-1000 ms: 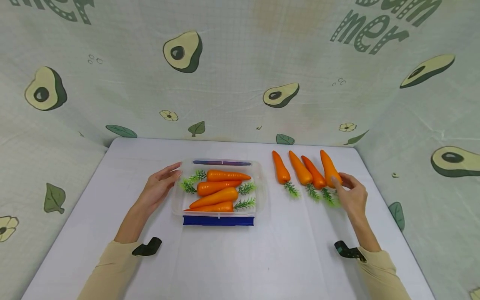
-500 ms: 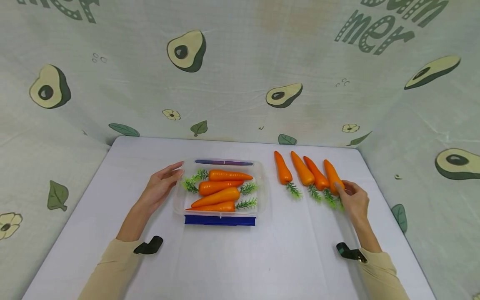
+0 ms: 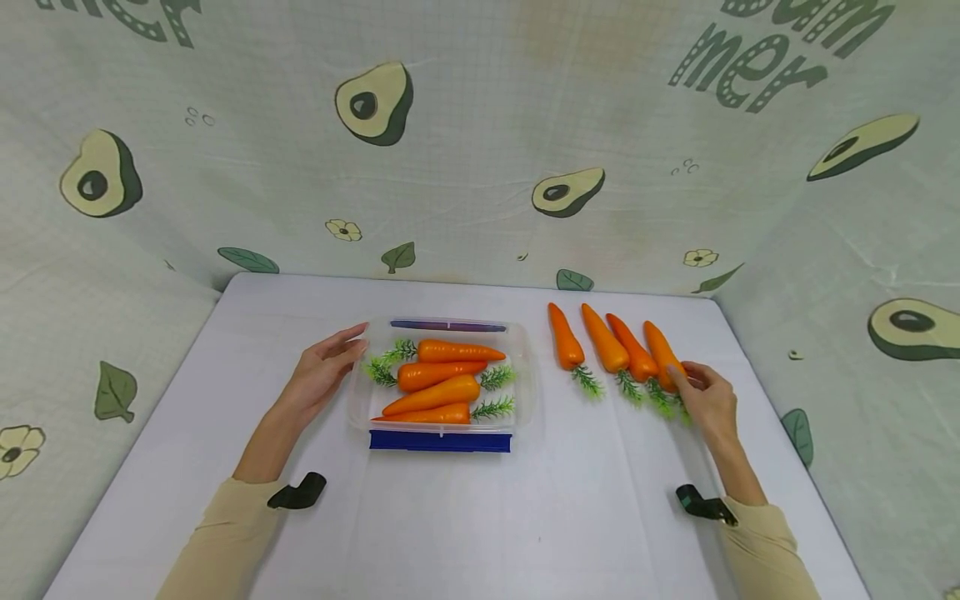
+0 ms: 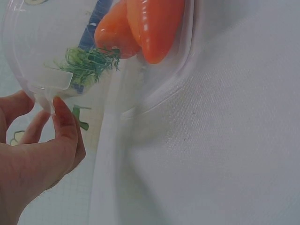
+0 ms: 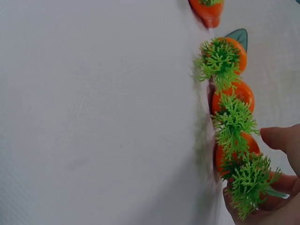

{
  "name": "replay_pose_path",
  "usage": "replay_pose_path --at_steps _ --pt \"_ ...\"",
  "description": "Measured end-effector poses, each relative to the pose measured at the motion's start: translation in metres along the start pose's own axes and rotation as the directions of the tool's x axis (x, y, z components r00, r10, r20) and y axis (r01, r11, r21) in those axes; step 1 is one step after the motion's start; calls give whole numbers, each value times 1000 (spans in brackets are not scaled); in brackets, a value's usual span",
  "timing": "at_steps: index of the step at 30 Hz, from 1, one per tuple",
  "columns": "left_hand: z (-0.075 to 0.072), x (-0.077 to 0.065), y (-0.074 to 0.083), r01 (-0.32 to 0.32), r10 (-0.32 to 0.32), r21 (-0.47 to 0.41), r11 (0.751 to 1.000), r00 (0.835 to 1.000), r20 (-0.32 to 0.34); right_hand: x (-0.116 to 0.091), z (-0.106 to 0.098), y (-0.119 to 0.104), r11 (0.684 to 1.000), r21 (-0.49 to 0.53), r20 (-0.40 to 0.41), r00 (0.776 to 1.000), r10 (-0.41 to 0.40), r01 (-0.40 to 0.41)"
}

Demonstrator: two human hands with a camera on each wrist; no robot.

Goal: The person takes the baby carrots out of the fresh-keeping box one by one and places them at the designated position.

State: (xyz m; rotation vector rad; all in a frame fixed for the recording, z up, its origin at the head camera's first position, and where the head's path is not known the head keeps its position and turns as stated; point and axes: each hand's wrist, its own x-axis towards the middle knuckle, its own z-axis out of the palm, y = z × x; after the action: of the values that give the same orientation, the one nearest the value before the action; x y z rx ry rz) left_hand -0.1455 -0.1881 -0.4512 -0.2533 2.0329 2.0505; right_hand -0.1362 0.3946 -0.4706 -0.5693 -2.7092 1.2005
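My left hand (image 3: 321, 371) is at the left side of a clear plastic container (image 3: 440, 441) with blue latches; in the left wrist view its thumb and fingertips (image 4: 58, 104) pinch the rim. Several orange carrots (image 3: 431, 392) with green leafy tops lie inside, stacked front to back. On the right, my right hand (image 3: 708, 404) holds the rightmost carrot (image 3: 660, 343) near its leafy end, thumb on the near side and other fingers on the far side. That carrot lies on the table, right beside another carrot (image 3: 632, 346). The right wrist view shows its leaves (image 5: 248, 185) between thumb and fingers.
Left of the held carrot, a row of carrots points away from me, including an orange one (image 3: 603, 337) and the leftmost one (image 3: 565, 335). A white cloth covers the table (image 3: 480, 517). Avocado-print fabric (image 3: 465, 167) hangs behind and at both sides.
My right hand has brought the rightmost carrot toward me and down beside the others; since half a second ago its tip has shifted slightly left. The left hand and container stay put.
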Motion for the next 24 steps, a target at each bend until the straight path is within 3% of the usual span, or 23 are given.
replay_pose_path --at_steps 13,19,24 --pt "-2 1 -3 -26 26 -14 1000 999 24 -1 -8 -15 990 -71 -12 993 -120 119" --pt "-2 0 -2 -25 26 -17 1000 1000 13 -4 -9 -31 968 -67 -18 970 -243 241" --pt "-1 0 -1 -21 21 -12 1000 1000 6 -7 -8 -48 953 -52 2 954 -300 300"
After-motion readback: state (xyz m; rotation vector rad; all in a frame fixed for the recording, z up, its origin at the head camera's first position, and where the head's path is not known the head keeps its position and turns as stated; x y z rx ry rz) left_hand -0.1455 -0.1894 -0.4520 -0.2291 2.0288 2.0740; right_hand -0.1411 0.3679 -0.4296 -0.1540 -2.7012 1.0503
